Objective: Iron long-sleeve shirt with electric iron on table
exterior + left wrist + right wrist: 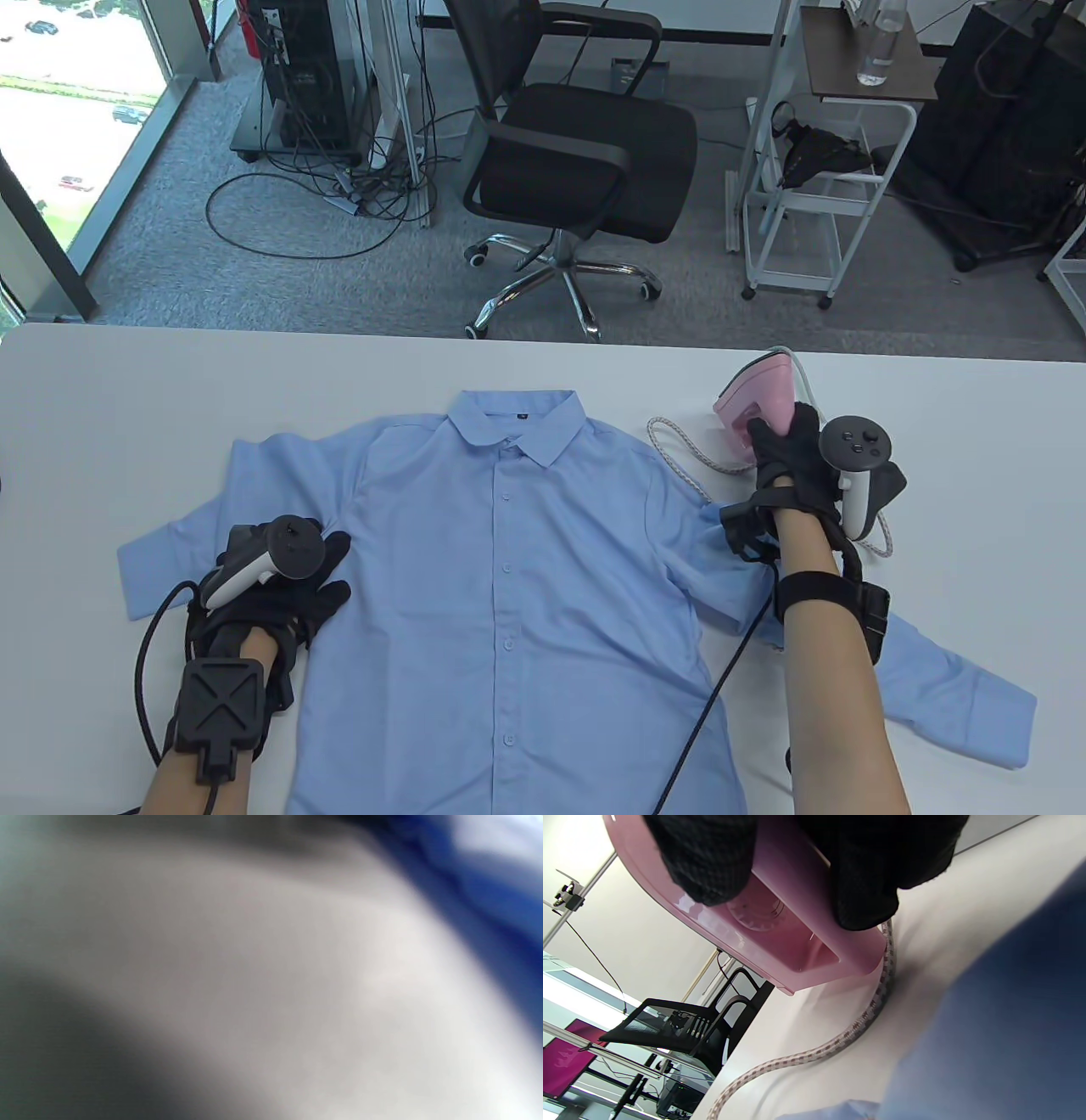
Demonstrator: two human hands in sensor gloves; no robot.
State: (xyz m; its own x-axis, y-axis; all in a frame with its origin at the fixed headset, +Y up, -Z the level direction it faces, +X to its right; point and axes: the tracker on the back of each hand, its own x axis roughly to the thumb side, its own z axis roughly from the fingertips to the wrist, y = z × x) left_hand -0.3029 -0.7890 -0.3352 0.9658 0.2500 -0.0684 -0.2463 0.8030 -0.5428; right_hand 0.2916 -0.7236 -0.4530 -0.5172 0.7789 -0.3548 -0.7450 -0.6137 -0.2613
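White bench [102,407] is stretching across the room, with grey carpet behind it. Spread flat on it, front up and buttoned, the blue long-sleeve shirt [509,577] is lying with its collar pointing to 12 o'clock and its sleeves reaching out to 9 and 4 o'clock. At 2 o'clock from the collar, just off the shirt's shoulder, the pink electric iron [755,395] is standing on the bench. The right hand [785,458] is gripping the iron's handle, gloved fingers [706,861] wrapping over the pink body above the dial in the right wrist view. A braided cord [679,458] is looping on the bench from the iron toward the shirt's shoulder. The left hand [280,586] is resting flat on the shirt at about 8 o'clock from its middle, near the armpit seam, fingers spread wide and holding nothing. The left wrist view is too blurred to tell more than pale surface and a strip of blue. Further out, at 12 o'clock beyond the bench, a black office chair [577,161] is sitting on the carpet, a white wheeled rack [823,170] at 1 o'clock, and tangled cables [339,178] at 11 o'clock by the window.
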